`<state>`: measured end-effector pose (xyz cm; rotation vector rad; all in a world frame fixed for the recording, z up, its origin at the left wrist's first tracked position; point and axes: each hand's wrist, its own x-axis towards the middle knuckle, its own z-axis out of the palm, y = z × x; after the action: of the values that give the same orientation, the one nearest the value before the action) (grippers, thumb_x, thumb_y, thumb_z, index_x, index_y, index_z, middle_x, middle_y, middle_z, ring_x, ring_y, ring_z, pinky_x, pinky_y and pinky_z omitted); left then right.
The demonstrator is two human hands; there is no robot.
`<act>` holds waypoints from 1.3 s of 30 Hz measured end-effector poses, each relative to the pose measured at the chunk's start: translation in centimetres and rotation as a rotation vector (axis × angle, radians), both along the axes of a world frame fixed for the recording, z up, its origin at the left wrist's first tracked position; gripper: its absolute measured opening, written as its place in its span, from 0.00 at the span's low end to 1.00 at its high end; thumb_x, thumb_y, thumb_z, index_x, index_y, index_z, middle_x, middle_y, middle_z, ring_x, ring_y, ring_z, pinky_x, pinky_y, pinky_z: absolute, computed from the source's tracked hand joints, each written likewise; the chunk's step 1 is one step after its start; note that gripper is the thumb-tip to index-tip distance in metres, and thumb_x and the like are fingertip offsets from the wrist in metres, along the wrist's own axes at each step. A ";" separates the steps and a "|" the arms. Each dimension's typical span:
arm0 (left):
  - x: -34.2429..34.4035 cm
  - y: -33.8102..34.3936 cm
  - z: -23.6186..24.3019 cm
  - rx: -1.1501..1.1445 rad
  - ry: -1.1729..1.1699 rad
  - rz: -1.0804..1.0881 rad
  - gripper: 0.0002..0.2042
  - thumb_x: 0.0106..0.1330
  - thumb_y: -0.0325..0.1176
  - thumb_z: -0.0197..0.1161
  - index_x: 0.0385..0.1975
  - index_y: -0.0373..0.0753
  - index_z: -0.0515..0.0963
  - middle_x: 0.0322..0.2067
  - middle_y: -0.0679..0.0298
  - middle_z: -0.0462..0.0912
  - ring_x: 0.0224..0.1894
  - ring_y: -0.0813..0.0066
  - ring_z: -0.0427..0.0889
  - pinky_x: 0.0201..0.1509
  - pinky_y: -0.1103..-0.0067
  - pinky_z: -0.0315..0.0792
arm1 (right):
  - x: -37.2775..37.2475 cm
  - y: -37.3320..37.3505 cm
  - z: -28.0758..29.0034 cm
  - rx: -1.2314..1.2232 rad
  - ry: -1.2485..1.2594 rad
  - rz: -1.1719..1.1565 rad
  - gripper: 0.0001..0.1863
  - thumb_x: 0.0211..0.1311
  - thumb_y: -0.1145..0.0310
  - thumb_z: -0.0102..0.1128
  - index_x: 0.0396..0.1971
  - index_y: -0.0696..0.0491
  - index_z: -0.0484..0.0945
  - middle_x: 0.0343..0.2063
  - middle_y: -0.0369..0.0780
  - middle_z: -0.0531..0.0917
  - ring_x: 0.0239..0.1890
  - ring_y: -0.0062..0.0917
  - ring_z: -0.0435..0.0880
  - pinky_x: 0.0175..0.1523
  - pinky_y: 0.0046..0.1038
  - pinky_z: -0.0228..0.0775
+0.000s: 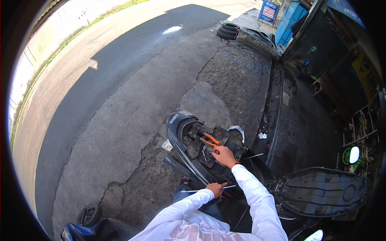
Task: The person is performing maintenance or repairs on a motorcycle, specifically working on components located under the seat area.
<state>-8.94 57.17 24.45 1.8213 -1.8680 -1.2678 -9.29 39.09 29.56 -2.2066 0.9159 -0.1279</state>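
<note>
My right hand is closed around a pair of orange-handled pliers, whose jaws point into the open rear body of a dark motorcycle. What the jaws touch, if anything, is too small to make out. Nearer to me, my left hand grips a thin metal rod-like tool that sticks out on both sides of the fist. This hand is at the near edge of the motorcycle's body. A small dark part with wires lies in the open compartment just left of my right hand.
The motorcycle's seat, underside up, lies to the right. Stacked tyres stand at the far edge of the rough pavement. A blue motorcycle is at the lower left, and a cluttered rack at the right. A grooved channel crosses the ground.
</note>
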 end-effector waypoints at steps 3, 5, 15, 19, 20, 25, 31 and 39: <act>0.7 -0.1 0.1 0.032 -0.007 -0.081 0.25 0.62 0.36 0.50 0.62 0.52 0.63 0.34 0.49 0.82 0.35 0.50 0.82 0.40 0.60 0.76 | 2.2 1.1 0.1 -0.060 -0.016 -0.063 0.08 0.52 0.68 0.62 0.29 0.56 0.80 0.19 0.41 0.80 0.25 0.34 0.81 0.32 0.34 0.70; 0.9 -0.3 0.3 0.033 -0.028 -0.119 0.25 0.62 0.36 0.50 0.62 0.52 0.63 0.33 0.49 0.82 0.35 0.50 0.82 0.40 0.60 0.76 | 3.2 1.7 0.6 -0.009 0.035 -0.079 0.09 0.52 0.67 0.63 0.32 0.56 0.79 0.20 0.41 0.81 0.25 0.35 0.81 0.33 0.34 0.70; 1.1 -0.8 0.4 0.037 -0.074 -0.179 0.24 0.62 0.39 0.54 0.60 0.54 0.62 0.32 0.49 0.82 0.35 0.47 0.82 0.40 0.58 0.76 | -13.4 3.3 -1.1 0.194 0.495 -0.449 0.13 0.52 0.62 0.62 0.32 0.56 0.81 0.31 0.46 0.84 0.39 0.40 0.83 0.45 0.37 0.73; 1.1 -0.6 -0.2 0.005 -0.078 -0.121 0.22 0.62 0.39 0.53 0.59 0.57 0.63 0.30 0.48 0.82 0.32 0.46 0.81 0.37 0.57 0.75 | -21.0 4.5 -4.3 0.447 0.334 -0.278 0.16 0.56 0.60 0.60 0.38 0.56 0.80 0.39 0.47 0.82 0.43 0.39 0.82 0.51 0.34 0.71; 0.9 -0.5 -0.3 0.000 -0.074 -0.107 0.23 0.62 0.39 0.53 0.59 0.57 0.63 0.30 0.48 0.82 0.32 0.46 0.81 0.37 0.57 0.75 | -21.8 5.3 -4.7 0.392 0.290 -0.153 0.16 0.57 0.60 0.59 0.39 0.56 0.80 0.38 0.47 0.82 0.43 0.38 0.82 0.51 0.33 0.71; -0.2 0.6 0.0 0.003 -0.045 0.028 0.23 0.61 0.37 0.53 0.59 0.59 0.65 0.29 0.46 0.81 0.31 0.44 0.81 0.38 0.56 0.75 | -21.6 9.0 -5.3 -0.215 0.161 0.080 0.09 0.55 0.66 0.58 0.32 0.55 0.77 0.29 0.44 0.78 0.36 0.39 0.79 0.42 0.36 0.72; -1.4 1.1 0.3 0.020 -0.098 0.095 0.22 0.62 0.36 0.52 0.59 0.58 0.65 0.31 0.45 0.81 0.34 0.44 0.80 0.40 0.57 0.74 | -22.6 8.7 -6.4 -0.274 0.161 0.152 0.04 0.55 0.71 0.54 0.29 0.55 0.75 0.28 0.43 0.77 0.34 0.37 0.79 0.40 0.35 0.73; -1.7 1.2 1.8 0.022 -0.113 0.116 0.24 0.61 0.36 0.53 0.59 0.58 0.66 0.32 0.46 0.81 0.35 0.45 0.80 0.42 0.58 0.73 | -23.1 9.8 -7.9 -0.317 0.064 0.055 0.05 0.49 0.72 0.56 0.22 0.56 0.79 0.25 0.44 0.79 0.34 0.37 0.80 0.40 0.36 0.74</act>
<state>-10.60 58.34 26.29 2.0195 -1.7806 -1.1733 -32.37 48.85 21.69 -2.5395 0.9205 -0.1881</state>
